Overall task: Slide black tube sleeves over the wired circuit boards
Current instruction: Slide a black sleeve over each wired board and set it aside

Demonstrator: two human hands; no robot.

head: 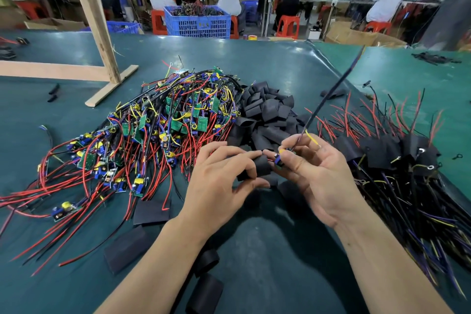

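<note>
My left hand [219, 181] pinches a black tube sleeve [260, 167] between thumb and fingers, its open end facing right. My right hand [313, 171] grips a small wired circuit board [280, 159] with blue and yellow parts, right at the sleeve's mouth; how far in it sits is hidden by my fingers. The board's dark wires [331, 94] stick up and away to the back right. A heap of bare wired boards [163, 130] lies to the left, a pile of loose black sleeves [267, 109] behind my hands, and sleeved boards [397, 158] lie on the right.
Loose flat sleeves [125, 252] and round ones [204, 293] lie near my forearms on the green table mat [51, 150]. A wooden frame [102, 41] stands at the back left. A blue crate [198, 21], red stools and seated people fill the room beyond.
</note>
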